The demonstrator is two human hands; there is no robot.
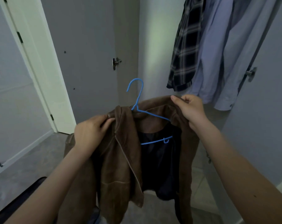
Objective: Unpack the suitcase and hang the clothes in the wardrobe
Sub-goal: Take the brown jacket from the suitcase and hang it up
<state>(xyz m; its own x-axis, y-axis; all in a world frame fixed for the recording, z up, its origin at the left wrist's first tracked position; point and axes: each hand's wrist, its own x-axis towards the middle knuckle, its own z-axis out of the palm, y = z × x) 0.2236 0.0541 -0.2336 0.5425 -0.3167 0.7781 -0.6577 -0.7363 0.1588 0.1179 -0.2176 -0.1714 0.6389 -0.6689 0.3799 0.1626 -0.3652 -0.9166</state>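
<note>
A brown suede jacket (121, 159) with a dark lining hangs open in front of me on a blue wire hanger (138, 96), whose hook sticks up above the collar. My left hand (91, 131) pinches the jacket's left shoulder. My right hand (189, 109) grips the collar and right shoulder. In the open wardrobe (159, 46) at upper right hang a dark plaid shirt (185, 46) and a light blue shirt (221, 59). The black suitcase (19, 201) shows only as a dark edge at the bottom left.
The wardrobe's left door (88, 54) stands open with a metal handle (116, 63); the right door (269, 94) has a handle (251, 73) too. A white room door frame (40, 62) is at left. Grey carpet (32, 162) covers the floor.
</note>
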